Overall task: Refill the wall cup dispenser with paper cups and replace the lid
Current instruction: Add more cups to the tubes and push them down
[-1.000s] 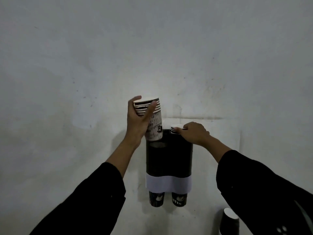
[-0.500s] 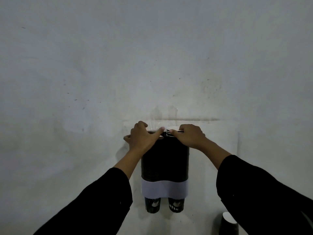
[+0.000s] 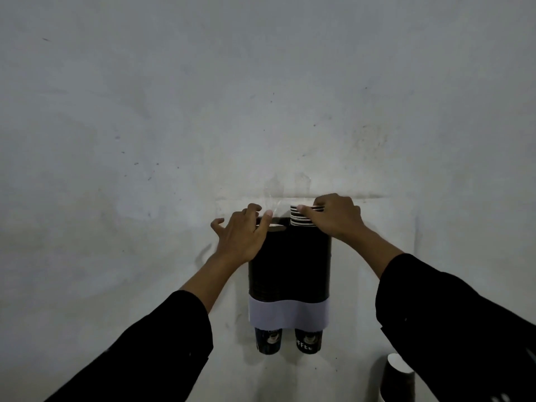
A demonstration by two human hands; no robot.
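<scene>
Both hands at the dispenser's top edge.
Right hand (image 3: 336, 217) pinches the cup stack (image 3: 301, 217) jutting from the right tube; left hand (image 3: 242, 233), fingers spread, rests open on the wall dispenser (image 3: 290, 265). Bare wall (image 3: 261, 97) all around.

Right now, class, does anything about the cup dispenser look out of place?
Yes: the striped stack of paper cups under the right hand sticks up above the black wall dispenser, while the left side sits flush.
</scene>
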